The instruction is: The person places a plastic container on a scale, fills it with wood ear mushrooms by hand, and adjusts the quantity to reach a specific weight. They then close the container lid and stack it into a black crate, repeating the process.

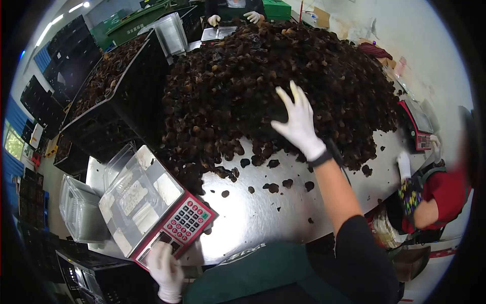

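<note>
My right hand [301, 124], in a white glove with a dark band at the wrist, reaches over a large heap of dark wood ear mushrooms [243, 101]. Its fingers are spread, and nothing shows in them. At the front edge of a red and silver digital scale [185, 220] is my left hand [164, 271], also gloved; its fingers are bent and blurred near the display. On the scale's pan lies an open clear plastic box [132, 195]. Whether anything is in the left fingers is hidden.
Stacked clear boxes [78, 210] stand left of the scale. A black crate [109, 114] of mushrooms rises behind. Loose pieces dot the metal table [243, 218]. Across the heap are a co-worker's gloved hands [252, 17]; another person [440, 202] sits right beside a second scale [419, 126].
</note>
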The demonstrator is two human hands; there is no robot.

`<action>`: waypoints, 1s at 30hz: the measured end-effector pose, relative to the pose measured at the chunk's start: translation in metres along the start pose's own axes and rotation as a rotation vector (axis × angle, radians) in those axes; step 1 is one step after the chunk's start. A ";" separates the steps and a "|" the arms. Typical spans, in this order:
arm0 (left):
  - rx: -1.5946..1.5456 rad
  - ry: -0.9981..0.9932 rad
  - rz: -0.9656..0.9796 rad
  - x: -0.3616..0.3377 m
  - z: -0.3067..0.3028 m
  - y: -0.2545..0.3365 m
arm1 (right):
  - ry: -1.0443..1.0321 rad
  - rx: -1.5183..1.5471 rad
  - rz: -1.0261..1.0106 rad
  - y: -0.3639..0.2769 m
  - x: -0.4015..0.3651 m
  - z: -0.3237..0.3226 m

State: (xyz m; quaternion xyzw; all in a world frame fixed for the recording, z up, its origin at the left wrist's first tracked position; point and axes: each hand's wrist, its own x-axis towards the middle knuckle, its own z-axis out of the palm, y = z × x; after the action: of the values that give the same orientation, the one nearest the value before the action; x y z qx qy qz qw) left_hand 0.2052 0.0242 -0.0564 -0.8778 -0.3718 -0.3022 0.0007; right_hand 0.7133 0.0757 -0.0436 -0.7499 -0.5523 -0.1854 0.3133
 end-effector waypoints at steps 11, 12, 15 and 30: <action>-0.162 0.039 0.030 -0.029 0.072 0.032 | -0.173 -0.095 -0.214 0.002 0.082 0.088; -0.119 0.026 0.023 -0.021 0.063 0.034 | -0.095 -0.114 -0.269 -0.001 0.074 0.085; -0.109 0.083 0.019 0.007 0.035 0.028 | -0.007 0.047 -0.190 -0.004 0.048 0.075; 0.200 0.031 -0.307 0.067 0.008 -0.047 | -1.001 1.869 0.769 -0.109 -0.014 0.047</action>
State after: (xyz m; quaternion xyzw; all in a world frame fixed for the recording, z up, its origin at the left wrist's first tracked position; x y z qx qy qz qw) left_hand 0.2149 0.1042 -0.0377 -0.8013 -0.5297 -0.2739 0.0478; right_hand 0.6025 0.1183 -0.0580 -0.3317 -0.2701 0.7311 0.5315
